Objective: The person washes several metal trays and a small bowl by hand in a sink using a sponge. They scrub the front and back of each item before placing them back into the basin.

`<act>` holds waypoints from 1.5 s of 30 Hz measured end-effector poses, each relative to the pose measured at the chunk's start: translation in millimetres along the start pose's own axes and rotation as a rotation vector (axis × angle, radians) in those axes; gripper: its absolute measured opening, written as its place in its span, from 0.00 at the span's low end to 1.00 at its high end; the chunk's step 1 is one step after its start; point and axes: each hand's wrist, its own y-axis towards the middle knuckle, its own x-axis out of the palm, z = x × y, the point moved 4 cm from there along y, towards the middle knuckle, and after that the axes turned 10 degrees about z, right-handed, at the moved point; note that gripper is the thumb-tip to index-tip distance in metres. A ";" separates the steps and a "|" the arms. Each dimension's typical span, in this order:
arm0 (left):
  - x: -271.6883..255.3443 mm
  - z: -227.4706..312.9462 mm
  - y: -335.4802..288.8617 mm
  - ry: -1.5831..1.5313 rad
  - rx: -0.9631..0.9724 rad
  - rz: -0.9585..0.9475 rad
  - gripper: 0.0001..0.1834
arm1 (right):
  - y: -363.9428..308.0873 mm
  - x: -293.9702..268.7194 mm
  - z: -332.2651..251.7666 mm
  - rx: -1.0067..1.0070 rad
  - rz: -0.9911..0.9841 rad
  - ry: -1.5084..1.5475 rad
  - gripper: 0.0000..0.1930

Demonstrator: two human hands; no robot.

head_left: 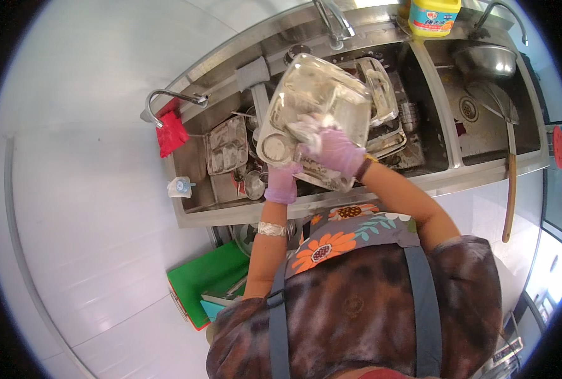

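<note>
A stainless steel compartment tray point(350, 120), smeared with suds, is tilted up over the middle basin of the sink. My left hand point(283, 181), in a purple rubber glove, grips its near left edge by the round cup recess; some fingers are hidden behind the tray. Across the tray's face, my right hand point(339, 151), gloved the same way, presses a pale crumpled cloth point(306, 129). More compartment trays point(380, 91) lie in the basin behind and right of the held one. Another tray point(227, 145) rests in the left basin beside small metal bowls point(254, 184).
Faucets point(337, 28) rise along the sink's back rim. A yellow jug point(433, 16) stands there too. In the right basin are a metal bowl point(488, 60) and a long-handled strainer point(509, 151), its wooden handle over the front edge. A red cloth point(171, 134) hangs at left; a green board point(199, 275) is below.
</note>
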 end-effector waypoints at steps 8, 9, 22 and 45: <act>-23.8 -18.9 -14.6 0.703 0.382 -0.130 0.12 | 10.4 -26.5 -49.3 -0.026 -0.064 0.012 0.25; -16.2 -16.9 -3.3 0.573 0.350 -0.103 0.13 | 10.9 -9.0 -41.0 0.024 0.071 0.027 0.35; -9.3 37.7 -24.3 0.959 0.677 -0.122 0.12 | 0.2 -48.8 42.6 0.016 0.478 -0.443 0.28; -47.2 44.9 -58.0 0.905 0.549 0.159 0.12 | -7.8 -45.7 -30.0 -0.082 0.175 -0.353 0.23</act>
